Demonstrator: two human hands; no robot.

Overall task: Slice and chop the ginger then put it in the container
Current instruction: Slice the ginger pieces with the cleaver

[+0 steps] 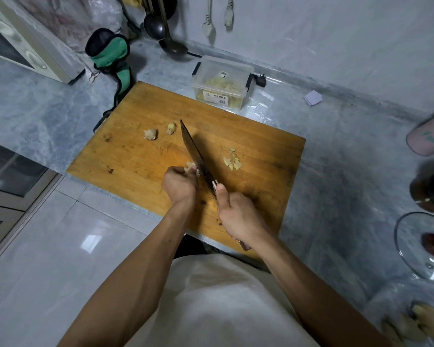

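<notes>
On the wooden cutting board (140,156), my left hand (179,185) pins a pale piece of ginger (191,167) against the board. My right hand (238,215) grips the handle of a cleaver (197,152), whose blade stands on edge right beside that piece. A small heap of ginger slices (232,161) lies to the right of the blade. Two uncut ginger chunks (150,134) (171,128) rest farther back on the left. A clear plastic container (222,82) holding cut ginger stands open beyond the board's far edge.
A green oven mitt (110,55) and a white oven (18,38) sit at back left; ladles (161,28) hang on the wall. At right are a pink cup (429,136), a dark jar (427,192), a glass lid (421,244) and more ginger (421,321).
</notes>
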